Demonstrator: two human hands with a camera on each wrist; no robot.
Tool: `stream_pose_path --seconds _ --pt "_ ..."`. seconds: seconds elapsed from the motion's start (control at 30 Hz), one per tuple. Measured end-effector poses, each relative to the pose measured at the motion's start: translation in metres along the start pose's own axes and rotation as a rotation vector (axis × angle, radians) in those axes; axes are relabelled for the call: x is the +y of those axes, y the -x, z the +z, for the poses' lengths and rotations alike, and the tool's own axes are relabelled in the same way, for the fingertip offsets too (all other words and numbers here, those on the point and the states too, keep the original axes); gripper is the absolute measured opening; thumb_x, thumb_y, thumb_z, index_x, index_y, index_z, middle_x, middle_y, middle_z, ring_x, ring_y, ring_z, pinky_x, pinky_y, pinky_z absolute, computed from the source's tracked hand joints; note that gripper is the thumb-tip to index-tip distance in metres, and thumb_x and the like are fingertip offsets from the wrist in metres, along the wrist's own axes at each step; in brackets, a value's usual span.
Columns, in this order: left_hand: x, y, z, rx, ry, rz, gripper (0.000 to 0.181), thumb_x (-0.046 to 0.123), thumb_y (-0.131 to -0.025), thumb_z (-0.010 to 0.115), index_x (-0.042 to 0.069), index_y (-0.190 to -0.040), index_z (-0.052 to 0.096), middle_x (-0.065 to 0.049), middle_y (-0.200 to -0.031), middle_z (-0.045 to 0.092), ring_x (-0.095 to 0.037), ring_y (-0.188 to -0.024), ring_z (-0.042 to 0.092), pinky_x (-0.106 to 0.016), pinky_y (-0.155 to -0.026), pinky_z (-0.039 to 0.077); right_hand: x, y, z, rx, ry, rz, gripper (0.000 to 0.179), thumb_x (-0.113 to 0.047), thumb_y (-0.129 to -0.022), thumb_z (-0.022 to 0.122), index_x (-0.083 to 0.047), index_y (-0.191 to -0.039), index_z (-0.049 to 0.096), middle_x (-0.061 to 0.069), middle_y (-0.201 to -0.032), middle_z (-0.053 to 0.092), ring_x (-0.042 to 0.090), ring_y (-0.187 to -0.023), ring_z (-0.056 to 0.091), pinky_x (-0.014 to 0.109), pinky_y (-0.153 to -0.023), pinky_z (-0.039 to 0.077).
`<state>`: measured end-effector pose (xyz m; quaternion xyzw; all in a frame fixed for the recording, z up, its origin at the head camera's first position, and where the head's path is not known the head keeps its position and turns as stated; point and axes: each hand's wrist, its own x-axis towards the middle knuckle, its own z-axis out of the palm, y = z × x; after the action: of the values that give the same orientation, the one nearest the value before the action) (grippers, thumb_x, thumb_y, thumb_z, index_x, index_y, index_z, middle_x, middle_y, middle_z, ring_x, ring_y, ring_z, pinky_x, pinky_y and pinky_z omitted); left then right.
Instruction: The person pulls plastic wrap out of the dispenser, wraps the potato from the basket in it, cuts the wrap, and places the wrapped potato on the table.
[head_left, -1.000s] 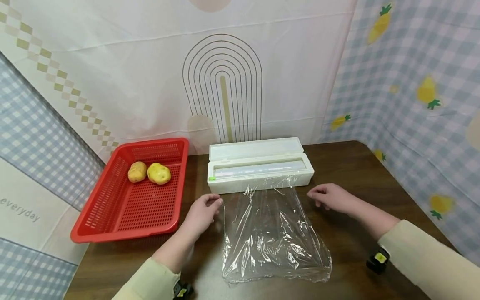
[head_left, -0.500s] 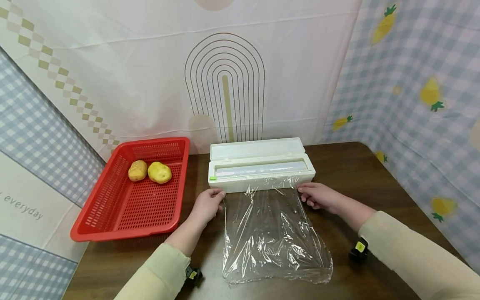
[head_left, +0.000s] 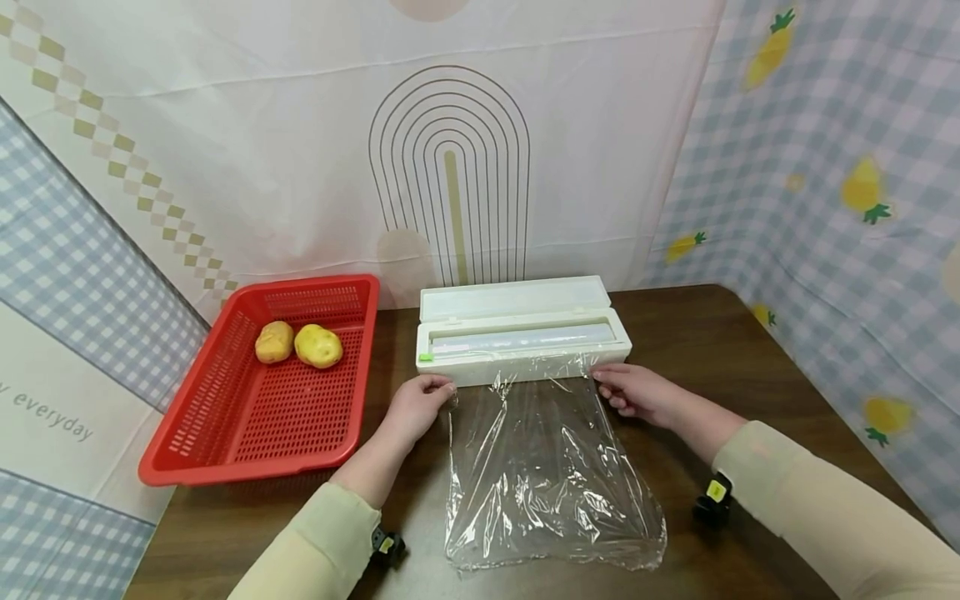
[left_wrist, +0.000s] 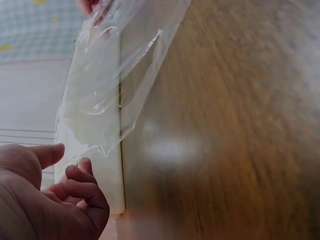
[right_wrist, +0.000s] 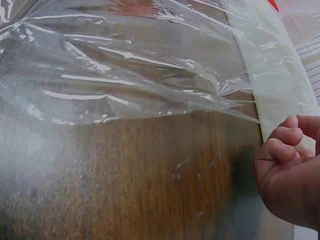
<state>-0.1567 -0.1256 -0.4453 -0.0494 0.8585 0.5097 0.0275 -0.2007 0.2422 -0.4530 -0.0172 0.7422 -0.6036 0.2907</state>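
A sheet of clear plastic wrap (head_left: 540, 467) runs from a white wrap dispenser box (head_left: 480, 372) down over the table. Its lid stands open at the back, and the roll (head_left: 525, 337) shows in the slot. My left hand (head_left: 414, 410) is by the box's front left corner, at the sheet's left edge. In the left wrist view its thumb and forefinger (left_wrist: 84, 165) are slightly apart beside the film, the other fingers loosely bent. My right hand (head_left: 636, 392) pinches the sheet's right edge just before the box; the right wrist view shows thumb and curled fingers (right_wrist: 287, 135) meeting there.
A red plastic basket (head_left: 251, 467) stands on the left of the brown wooden table (head_left: 697, 333), with two potatoes (head_left: 318, 346) inside. Patterned cloth (head_left: 600, 150) hangs behind the table and at both sides.
Over the last second my right hand has moved left to the sheet's edge and taken hold there. My left hand has shifted slightly up and right toward the film. The box stays put.
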Motion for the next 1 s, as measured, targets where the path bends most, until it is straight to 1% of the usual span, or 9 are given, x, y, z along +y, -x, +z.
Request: stream_pose_path --seconds 0.1,0.23,0.43,0.6,0.7,0.77,0.83,0.9,1.0 --pt "0.000 -0.001 0.001 -0.007 0.012 0.025 0.021 0.019 -0.094 0.066 0.004 -0.105 0.074 -0.008 -0.103 0.071 -0.024 -0.101 0.061 -0.039 -0.090 0.047 0.000 -0.004 0.001 0.007 -0.021 -0.002 0.024 -0.025 -0.107 0.044 -0.006 -0.120 0.050 -0.003 -0.074 0.044 0.005 -0.054 0.039 0.020 -0.048 0.033" --pt "0.002 -0.002 -0.001 -0.004 0.009 0.052 0.015 0.017 -0.093 0.066 0.004 -0.097 0.074 -0.006 -0.096 0.070 -0.021 -0.094 0.060 -0.036 -0.085 0.046 -0.002 -0.005 0.002 0.024 -0.015 -0.014 0.018 -0.025 -0.106 0.046 -0.008 -0.107 0.052 -0.004 -0.071 0.043 0.006 -0.053 0.038 0.020 -0.048 0.033" --pt "0.001 -0.002 -0.004 0.018 -0.019 0.055 0.013 0.016 -0.093 0.067 0.004 -0.094 0.073 -0.007 -0.095 0.070 -0.023 -0.094 0.060 -0.037 -0.086 0.046 -0.002 -0.002 -0.004 0.085 0.037 -0.034 0.025 -0.024 -0.105 0.049 -0.001 -0.114 0.054 -0.003 -0.071 0.043 0.006 -0.054 0.039 0.021 -0.050 0.034" --pt "0.001 -0.003 -0.006 0.029 -0.048 0.050 0.012 0.016 -0.092 0.068 0.004 -0.091 0.072 -0.007 -0.092 0.069 -0.023 -0.089 0.059 -0.036 -0.081 0.046 -0.001 -0.001 -0.007 0.142 0.073 -0.056 0.027 -0.022 -0.104 0.052 0.002 -0.114 0.055 -0.003 -0.070 0.046 0.006 -0.053 0.040 0.021 -0.050 0.035" --pt "0.002 -0.003 -0.006 0.027 -0.061 0.048 0.011 0.015 -0.092 0.067 0.005 -0.091 0.071 -0.006 -0.089 0.068 -0.022 -0.086 0.058 -0.034 -0.078 0.045 -0.002 -0.001 -0.008 0.174 0.072 -0.054 0.029 -0.022 -0.103 0.053 0.004 -0.116 0.055 -0.004 -0.070 0.052 0.005 -0.053 0.043 0.021 -0.049 0.036" --pt "0.001 -0.004 -0.006 0.027 -0.076 0.047 0.011 0.015 -0.093 0.066 0.005 -0.091 0.071 -0.005 -0.087 0.067 -0.022 -0.084 0.058 -0.034 -0.077 0.046 -0.003 0.000 -0.009 0.200 0.038 -0.035 0.031 -0.022 -0.103 0.054 0.004 -0.120 0.055 -0.004 -0.073 0.060 0.004 -0.054 0.051 0.019 -0.049 0.039" --pt "0.001 -0.005 -0.005 0.031 -0.093 0.048 0.011 0.015 -0.093 0.066 0.005 -0.091 0.071 -0.005 -0.085 0.067 -0.021 -0.083 0.058 -0.034 -0.076 0.046 -0.005 0.001 -0.008 0.223 -0.006 -0.026 0.034 -0.020 -0.103 0.054 0.006 -0.124 0.053 -0.003 -0.081 0.068 0.004 -0.061 0.061 0.019 -0.052 0.046" --pt "0.001 -0.006 -0.005 0.040 -0.111 0.049 0.010 0.014 -0.093 0.065 0.006 -0.091 0.070 -0.005 -0.084 0.066 -0.022 -0.081 0.058 -0.035 -0.075 0.046 -0.008 0.003 -0.008 0.234 -0.040 -0.027 0.037 -0.018 -0.103 0.054 0.008 -0.128 0.051 0.000 -0.091 0.073 0.005 -0.071 0.068 0.021 -0.059 0.053" --pt "0.000 -0.007 -0.004 0.046 -0.129 0.046 0.010 0.015 -0.094 0.065 0.007 -0.092 0.071 -0.004 -0.084 0.066 -0.021 -0.080 0.057 -0.034 -0.075 0.045 -0.011 0.006 -0.006 0.244 -0.062 -0.040 0.038 -0.015 -0.104 0.052 0.011 -0.131 0.049 0.006 -0.102 0.073 0.009 -0.083 0.071 0.026 -0.070 0.058"
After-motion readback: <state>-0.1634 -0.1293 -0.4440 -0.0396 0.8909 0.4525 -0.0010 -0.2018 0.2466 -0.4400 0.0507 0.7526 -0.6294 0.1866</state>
